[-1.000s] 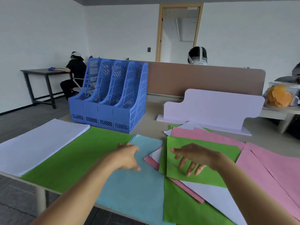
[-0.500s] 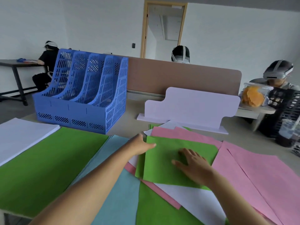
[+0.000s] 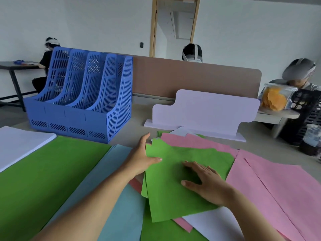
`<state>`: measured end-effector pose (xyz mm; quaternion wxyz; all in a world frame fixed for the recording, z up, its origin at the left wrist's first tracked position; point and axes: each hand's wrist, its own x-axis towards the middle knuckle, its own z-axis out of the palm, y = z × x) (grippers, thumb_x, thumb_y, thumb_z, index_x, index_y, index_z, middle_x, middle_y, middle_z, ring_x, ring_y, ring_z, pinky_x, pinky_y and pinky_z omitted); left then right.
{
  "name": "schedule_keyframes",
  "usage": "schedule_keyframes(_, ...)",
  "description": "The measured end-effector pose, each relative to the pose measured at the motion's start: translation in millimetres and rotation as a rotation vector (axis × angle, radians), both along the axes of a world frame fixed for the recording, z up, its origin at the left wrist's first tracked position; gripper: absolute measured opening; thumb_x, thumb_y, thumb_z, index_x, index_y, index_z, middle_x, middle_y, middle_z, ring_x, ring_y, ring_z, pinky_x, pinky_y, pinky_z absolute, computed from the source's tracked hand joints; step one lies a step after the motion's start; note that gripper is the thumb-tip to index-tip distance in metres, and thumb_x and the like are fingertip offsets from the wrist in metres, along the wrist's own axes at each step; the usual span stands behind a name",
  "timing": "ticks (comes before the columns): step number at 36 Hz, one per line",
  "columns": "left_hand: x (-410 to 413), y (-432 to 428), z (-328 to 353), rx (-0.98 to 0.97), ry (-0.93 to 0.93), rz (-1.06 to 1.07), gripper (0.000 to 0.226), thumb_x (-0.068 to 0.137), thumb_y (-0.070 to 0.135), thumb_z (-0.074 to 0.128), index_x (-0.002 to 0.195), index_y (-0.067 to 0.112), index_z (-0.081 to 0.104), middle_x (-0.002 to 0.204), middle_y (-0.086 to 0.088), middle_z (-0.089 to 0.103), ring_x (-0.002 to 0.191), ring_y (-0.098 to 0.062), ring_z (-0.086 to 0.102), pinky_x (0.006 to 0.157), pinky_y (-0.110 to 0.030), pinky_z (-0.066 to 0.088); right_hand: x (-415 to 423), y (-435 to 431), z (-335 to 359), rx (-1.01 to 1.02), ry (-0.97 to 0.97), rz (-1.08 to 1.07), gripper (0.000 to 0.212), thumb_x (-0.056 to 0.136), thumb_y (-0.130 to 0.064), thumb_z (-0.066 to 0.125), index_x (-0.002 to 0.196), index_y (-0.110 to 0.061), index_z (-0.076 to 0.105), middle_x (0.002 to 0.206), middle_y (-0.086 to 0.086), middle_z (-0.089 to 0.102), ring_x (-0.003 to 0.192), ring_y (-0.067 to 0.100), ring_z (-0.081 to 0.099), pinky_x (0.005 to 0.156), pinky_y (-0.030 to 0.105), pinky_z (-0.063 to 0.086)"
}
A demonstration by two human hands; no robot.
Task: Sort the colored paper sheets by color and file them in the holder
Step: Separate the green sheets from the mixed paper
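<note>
A loose green sheet [image 3: 173, 193] lies on top of a mixed pile of pink, white and green paper at the table's middle. My left hand [image 3: 142, 157] pinches its left edge, thumb on top and fingers hidden under the paper. My right hand [image 3: 206, 183] presses flat on the sheet with straight fingers. Left of the pile lie sorted stacks: light blue [image 3: 107, 197], green [image 3: 43, 180] and white [image 3: 19, 145]. Pink sheets [image 3: 278, 185] spread to the right. The blue four-slot holder [image 3: 83, 94] stands at the back left with nothing visible in its slots.
A pale lilac stand [image 3: 205, 112] is upright behind the pile. A brown divider [image 3: 191, 79] runs along the table's far edge. Other people sit beyond it and at the left. A black crate [image 3: 309, 115] and a bag of orange things [image 3: 274, 98] are at the right.
My view shifted right. My left hand left the blue sheets and took the green sheet's left edge. My right hand came down flat onto the green sheet, whose far edge now lifts.
</note>
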<state>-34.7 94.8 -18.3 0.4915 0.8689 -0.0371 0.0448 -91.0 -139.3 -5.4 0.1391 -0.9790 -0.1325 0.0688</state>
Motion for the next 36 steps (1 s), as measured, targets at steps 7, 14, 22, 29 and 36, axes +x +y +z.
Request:
schedule_keyframes(7, -2, 0, 0, -0.007, -0.076, -0.072, 0.058, 0.075, 0.010, 0.079, 0.127, 0.029, 0.061, 0.117, 0.007, 0.069, 0.108, -0.005, 0.064, 0.090, -0.023, 0.052, 8, -2, -17, -0.007, -0.051, -0.047, 0.117, 0.049, -0.093, -0.003, 0.151, -0.037, 0.017, 0.160, -0.015, 0.016, 0.148, 0.005, 0.006, 0.120, 0.033, 0.000)
schedule_keyframes(14, -2, -2, 1, -0.094, -0.007, -0.060, 0.059, 0.074, 0.027, 0.080, 0.129, 0.028, 0.060, 0.110, -0.001, 0.072, 0.098, -0.008, 0.069, 0.089, -0.036, 0.056, 18, 3, -30, -0.043, -0.132, -0.197, 0.077, 0.088, -0.073, 0.021, 0.153, -0.031, 0.014, 0.161, -0.015, 0.011, 0.149, 0.008, 0.002, 0.122, 0.039, 0.001)
schedule_keyframes(22, -2, -5, 5, -0.320, 0.330, -0.035, 0.063, 0.076, 0.004, 0.078, 0.132, 0.011, 0.050, 0.103, 0.000, 0.069, 0.086, -0.015, 0.068, 0.076, -0.030, 0.056, 24, 3, -29, 0.167, -0.325, -0.343, 0.059, 0.091, -0.065, 0.036, 0.140, -0.033, 0.039, 0.147, -0.013, 0.040, 0.142, 0.010, 0.029, 0.120, 0.044, 0.004)
schedule_keyframes(29, 3, 11, 17, -0.697, 0.349, 0.121, 0.032, 0.085, -0.001, 0.064, 0.116, -0.003, 0.061, 0.097, -0.019, 0.071, 0.078, -0.029, 0.070, 0.055, -0.032, 0.058, 3, 5, -8, 0.363, -0.468, 0.050, 0.082, 0.073, -0.087, 0.034, 0.137, -0.036, 0.043, 0.135, -0.028, 0.048, 0.129, -0.009, 0.036, 0.118, 0.034, 0.016)
schedule_keyframes(36, -12, -1, 27, -0.793, 0.524, -0.114, 0.019, 0.096, 0.014, 0.052, 0.105, -0.001, 0.061, 0.082, -0.020, 0.072, 0.063, -0.029, 0.072, 0.049, -0.031, 0.058, 18, 10, -22, 0.004, -0.685, 0.041, 0.042, 0.070, -0.025, 0.061, 0.107, -0.043, 0.068, 0.098, -0.021, 0.072, 0.099, 0.006, 0.067, 0.112, 0.034, 0.019)
